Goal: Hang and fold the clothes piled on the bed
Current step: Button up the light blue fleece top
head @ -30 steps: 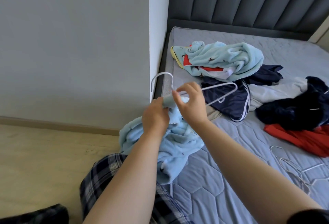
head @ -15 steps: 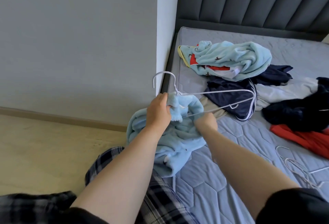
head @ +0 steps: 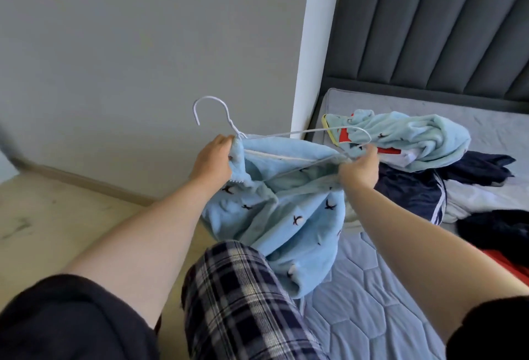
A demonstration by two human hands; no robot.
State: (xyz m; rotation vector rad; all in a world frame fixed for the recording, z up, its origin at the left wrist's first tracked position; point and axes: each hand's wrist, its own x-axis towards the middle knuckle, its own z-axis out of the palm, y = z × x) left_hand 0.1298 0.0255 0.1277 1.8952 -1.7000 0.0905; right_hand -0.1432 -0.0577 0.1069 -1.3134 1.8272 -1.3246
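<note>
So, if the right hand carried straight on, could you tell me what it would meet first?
Probably the crumpled light blue fleece garment on the grey bed, just beyond the right hand, though depth is unclear.

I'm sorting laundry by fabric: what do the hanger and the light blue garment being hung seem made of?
The hanger looks like thin metal wire with a smooth white coating: slim and evenly bent. The light blue garment looks like soft fleece: matte, with a fuzzy pile and thick folds. The exact fibre can't be told.
</note>
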